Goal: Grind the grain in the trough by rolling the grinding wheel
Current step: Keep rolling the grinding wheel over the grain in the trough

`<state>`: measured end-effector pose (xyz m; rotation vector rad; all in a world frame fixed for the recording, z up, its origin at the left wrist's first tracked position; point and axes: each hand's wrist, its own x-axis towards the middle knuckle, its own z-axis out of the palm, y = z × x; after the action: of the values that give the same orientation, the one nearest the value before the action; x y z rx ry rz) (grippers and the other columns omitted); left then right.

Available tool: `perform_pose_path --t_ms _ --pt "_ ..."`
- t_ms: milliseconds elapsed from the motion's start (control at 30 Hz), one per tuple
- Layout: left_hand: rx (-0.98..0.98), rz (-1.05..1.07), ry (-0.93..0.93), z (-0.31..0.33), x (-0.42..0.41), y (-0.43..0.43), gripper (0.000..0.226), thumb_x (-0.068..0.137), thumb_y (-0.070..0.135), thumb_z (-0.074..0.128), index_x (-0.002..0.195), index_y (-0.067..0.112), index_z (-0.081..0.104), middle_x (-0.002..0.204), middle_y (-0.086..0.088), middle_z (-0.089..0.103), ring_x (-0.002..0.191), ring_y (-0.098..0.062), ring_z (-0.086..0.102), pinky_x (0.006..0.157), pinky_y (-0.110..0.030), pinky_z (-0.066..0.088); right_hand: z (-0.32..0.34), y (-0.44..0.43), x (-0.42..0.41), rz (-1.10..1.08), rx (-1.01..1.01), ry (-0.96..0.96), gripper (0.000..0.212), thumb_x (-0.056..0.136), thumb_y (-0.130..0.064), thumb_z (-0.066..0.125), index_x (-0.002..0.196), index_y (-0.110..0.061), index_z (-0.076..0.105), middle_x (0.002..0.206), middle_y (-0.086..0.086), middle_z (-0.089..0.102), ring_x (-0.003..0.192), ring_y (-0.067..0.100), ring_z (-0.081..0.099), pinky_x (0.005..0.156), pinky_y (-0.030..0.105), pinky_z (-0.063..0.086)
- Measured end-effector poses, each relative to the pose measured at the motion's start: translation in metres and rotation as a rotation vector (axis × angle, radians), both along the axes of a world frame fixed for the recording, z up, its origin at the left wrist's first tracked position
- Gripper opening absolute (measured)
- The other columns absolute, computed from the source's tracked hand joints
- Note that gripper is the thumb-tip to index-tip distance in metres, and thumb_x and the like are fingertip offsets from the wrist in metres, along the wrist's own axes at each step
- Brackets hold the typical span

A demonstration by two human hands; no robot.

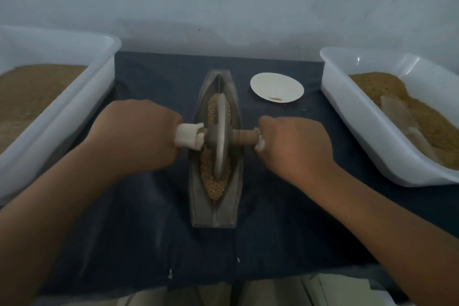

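A boat-shaped dark trough (215, 211) lies lengthwise on the dark blue cloth, holding tan grain (215, 189). A grey grinding wheel (220, 136) stands upright in the grain near the trough's middle, its axle running left to right. My left hand (139, 134) grips the left handle, which is wrapped in white cloth (188, 136). My right hand (293, 144) grips the right end of the axle (244, 138), where a bit of white wrap shows at the fist.
A large white tub (74, 97) of brown meal stands at the left, and another white tub (367, 117) of grain with a pale scoop in it at the right. A small white plate (277, 85) sits behind the trough. A pale wall rises close behind.
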<state>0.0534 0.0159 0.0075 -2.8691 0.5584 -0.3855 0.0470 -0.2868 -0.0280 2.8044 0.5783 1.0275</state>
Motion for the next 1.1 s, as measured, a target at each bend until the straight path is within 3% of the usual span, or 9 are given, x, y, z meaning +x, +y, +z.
perform_pose_path --t_ms 167,267,467,567,633,733,867,1000,1100 --pt "-0.096 0.116 0.114 -0.002 0.043 -0.011 0.021 0.078 0.052 0.050 0.071 0.032 0.053 0.072 0.011 0.055 0.068 -0.022 0.059 0.062 -0.033 0.047 0.020 0.018 0.050 -0.091 -0.049 0.084 0.039 0.079 -0.020 0.073 0.067 -0.022 0.036 0.053 -0.001 0.036 0.042 0.025 0.035 0.047 0.021 0.021" --pt "-0.137 0.145 0.077 -0.006 0.059 -0.014 0.022 0.074 0.053 0.055 0.070 0.031 0.054 0.069 0.011 0.051 0.068 -0.024 0.056 0.063 -0.033 0.045 0.028 0.024 0.070 -0.109 -0.064 0.136 0.029 0.085 -0.021 0.066 0.071 -0.022 0.041 0.060 0.003 0.046 0.051 0.028 0.045 0.048 0.027 0.028" --pt "-0.056 0.038 0.098 -0.003 0.033 -0.003 0.023 0.073 0.057 0.048 0.067 0.035 0.047 0.065 0.012 0.051 0.059 -0.017 0.052 0.056 -0.030 0.041 0.011 0.013 0.025 -0.053 -0.027 0.049 0.038 0.088 -0.029 0.070 0.069 -0.024 0.037 0.051 -0.001 0.045 0.038 0.026 0.038 0.047 0.020 0.015" --pt "-0.020 -0.031 0.017 -0.006 0.008 0.003 0.025 0.071 0.061 0.047 0.063 0.038 0.042 0.058 0.014 0.045 0.049 -0.010 0.039 0.049 -0.025 0.028 0.005 0.004 0.000 -0.024 -0.004 0.000 0.041 0.089 -0.038 0.064 0.070 -0.028 0.030 0.054 -0.009 0.032 0.040 0.020 0.030 0.050 0.021 0.005" --pt "-0.039 -0.012 0.040 -0.008 0.008 0.005 0.025 0.073 0.061 0.047 0.065 0.037 0.045 0.060 0.014 0.045 0.052 -0.012 0.043 0.049 -0.025 0.029 0.007 0.005 0.003 -0.020 -0.015 -0.003 0.040 0.087 -0.037 0.065 0.071 -0.027 0.029 0.057 -0.010 0.025 0.041 0.019 0.025 0.050 0.020 0.005" --pt "-0.089 0.066 0.079 -0.009 0.031 -0.004 0.025 0.078 0.057 0.049 0.069 0.033 0.049 0.068 0.012 0.052 0.067 -0.023 0.060 0.060 -0.032 0.045 0.015 0.012 0.032 -0.025 -0.030 0.052 0.041 0.081 -0.026 0.070 0.068 -0.024 0.031 0.054 -0.004 0.030 0.040 0.024 0.030 0.046 0.020 0.018" --pt "-0.074 0.100 -0.007 -0.001 0.066 -0.017 0.024 0.074 0.051 0.052 0.070 0.028 0.054 0.067 0.010 0.050 0.066 -0.026 0.056 0.060 -0.033 0.043 0.027 0.020 0.072 -0.076 0.004 0.177 0.045 0.090 -0.030 0.060 0.066 -0.024 0.023 0.061 0.001 0.045 0.056 0.029 0.051 0.052 0.034 0.044" --pt "-0.085 0.076 0.084 0.004 0.057 -0.016 0.019 0.076 0.051 0.054 0.077 0.032 0.056 0.074 0.008 0.053 0.078 -0.028 0.066 0.064 -0.034 0.044 0.022 0.022 0.057 -0.086 -0.004 0.118 0.045 0.085 -0.023 0.065 0.064 -0.022 0.024 0.053 -0.001 0.035 0.043 0.023 0.032 0.048 0.023 0.021" --pt "-0.055 0.028 0.102 0.000 0.026 -0.006 0.019 0.075 0.054 0.052 0.071 0.035 0.050 0.069 0.011 0.052 0.066 -0.021 0.059 0.057 -0.031 0.043 0.010 0.011 0.023 -0.044 -0.032 0.035 0.038 0.085 -0.028 0.066 0.067 -0.023 0.032 0.049 -0.004 0.032 0.036 0.022 0.026 0.047 0.019 0.014"
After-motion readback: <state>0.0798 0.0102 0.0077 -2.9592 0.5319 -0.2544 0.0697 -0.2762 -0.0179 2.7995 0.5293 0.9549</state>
